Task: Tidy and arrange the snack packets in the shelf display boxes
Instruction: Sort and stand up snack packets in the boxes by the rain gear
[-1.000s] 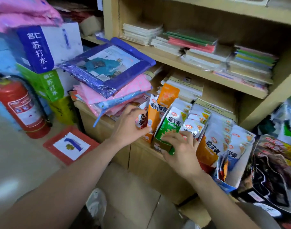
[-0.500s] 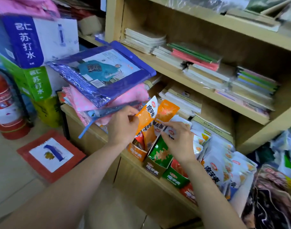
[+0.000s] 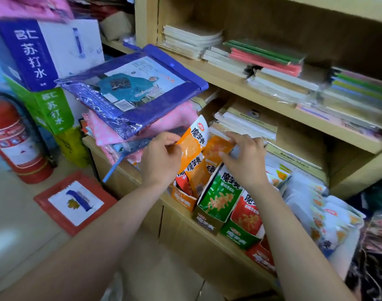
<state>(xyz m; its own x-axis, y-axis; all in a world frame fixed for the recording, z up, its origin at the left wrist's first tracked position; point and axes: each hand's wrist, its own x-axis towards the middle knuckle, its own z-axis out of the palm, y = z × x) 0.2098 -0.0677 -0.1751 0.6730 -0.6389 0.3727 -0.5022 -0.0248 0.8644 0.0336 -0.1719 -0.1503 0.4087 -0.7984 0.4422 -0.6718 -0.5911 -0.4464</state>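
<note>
1. A green foil packet (image 3: 219, 195) is already seated in its dark cardboard display box (image 3: 207, 222).
2. Above the orange cardboard box (image 3: 182, 198), a tall orange foil packet (image 3: 195, 144) is pinched by the left hand (image 3: 161, 158), and a second orange packet (image 3: 215, 152) is gripped at its top by the right hand (image 3: 245, 164).
3. Slumped white packets (image 3: 311, 205) rightward are judged still unsorted.

Three display boxes (image 3: 209, 222) in a row along the lower shelf (image 3: 131, 172) front edge, packets standing in them. Garment bags (image 3: 129, 101) stacked at the shelf's left end; notebooks (image 3: 246, 124) behind the boxes. Over the leftmost box, left hand (image 3: 161, 161) pinches front packet (image 3: 194, 144), right hand (image 3: 244, 164) grips rear packet (image 3: 216, 153). Fire extinguisher (image 3: 14, 144) on floor left, below cartons (image 3: 44, 55).
</note>
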